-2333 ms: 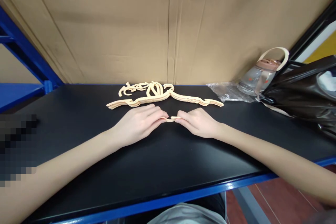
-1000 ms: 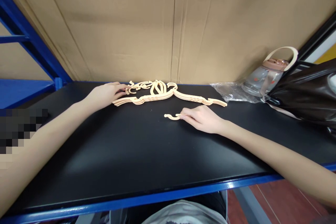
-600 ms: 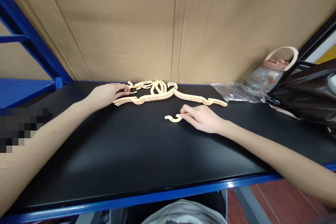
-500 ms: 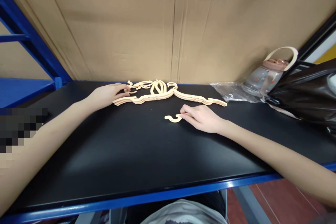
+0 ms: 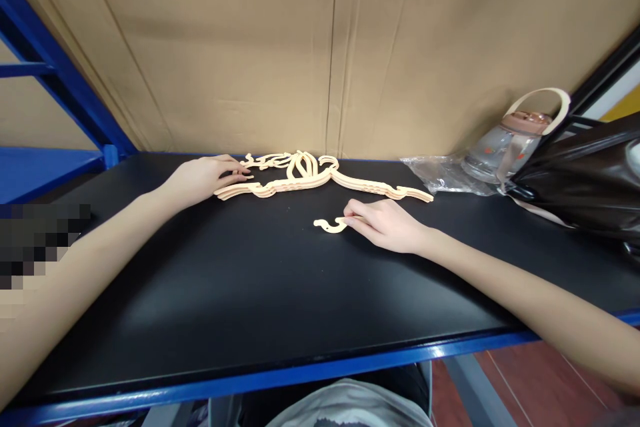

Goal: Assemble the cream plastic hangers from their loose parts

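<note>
A pile of flat beige hanger bodies (image 5: 320,183) lies at the back of the black shelf (image 5: 260,293). Small loose hook pieces (image 5: 265,161) sit at its left end. My left hand (image 5: 203,177) rests palm down at the pile's left tip, fingers stretched out over it and touching. My right hand (image 5: 385,223) lies in the middle of the shelf, its fingertips pinched on the stem of a single beige hook (image 5: 330,225) that lies flat on the surface.
A clear water bottle with a pink lid and beige strap (image 5: 505,140) lies at the back right on crumpled clear plastic (image 5: 435,173). A dark glossy bag (image 5: 580,180) fills the right edge. Cardboard (image 5: 320,47) closes the back; blue shelf posts (image 5: 60,73) stand at left.
My left hand let go of the hook and reached to the left end of the hanger pile, then its fingers slid a little further over it. My right hand kept the hook.
</note>
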Demonstrator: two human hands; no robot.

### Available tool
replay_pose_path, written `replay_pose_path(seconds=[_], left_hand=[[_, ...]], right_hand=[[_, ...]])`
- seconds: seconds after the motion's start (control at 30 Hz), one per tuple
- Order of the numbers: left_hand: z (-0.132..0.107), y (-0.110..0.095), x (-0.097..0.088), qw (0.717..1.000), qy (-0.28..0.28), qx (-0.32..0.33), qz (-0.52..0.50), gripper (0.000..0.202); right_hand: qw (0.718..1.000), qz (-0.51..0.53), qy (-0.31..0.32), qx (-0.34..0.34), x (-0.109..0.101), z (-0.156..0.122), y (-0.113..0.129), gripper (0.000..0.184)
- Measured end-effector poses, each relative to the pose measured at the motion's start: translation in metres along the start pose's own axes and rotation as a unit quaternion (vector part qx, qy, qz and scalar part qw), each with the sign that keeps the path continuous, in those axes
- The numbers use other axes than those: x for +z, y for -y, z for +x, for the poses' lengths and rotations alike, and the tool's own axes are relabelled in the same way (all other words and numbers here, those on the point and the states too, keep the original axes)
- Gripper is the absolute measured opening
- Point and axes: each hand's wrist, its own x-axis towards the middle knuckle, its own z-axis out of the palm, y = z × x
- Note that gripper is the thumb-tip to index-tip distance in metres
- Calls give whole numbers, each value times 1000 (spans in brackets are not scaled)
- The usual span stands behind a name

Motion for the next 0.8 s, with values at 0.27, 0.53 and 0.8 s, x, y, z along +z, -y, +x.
replay_pose_path(seconds=[0.27, 0.53, 0.8], left_hand=[[3, 5, 6, 1000, -4, 16, -7, 50], [-1, -10, 0, 997, -8, -75, -34, 32], [-3, -24, -14, 960, -147, -227, -71, 23]], right_hand=[[1000, -2, -3, -1, 0, 1, 0, 26], [1000, -1, 1, 0, 2, -1, -1, 26], [1000, -5, 6, -2, -1, 0, 0, 25]])
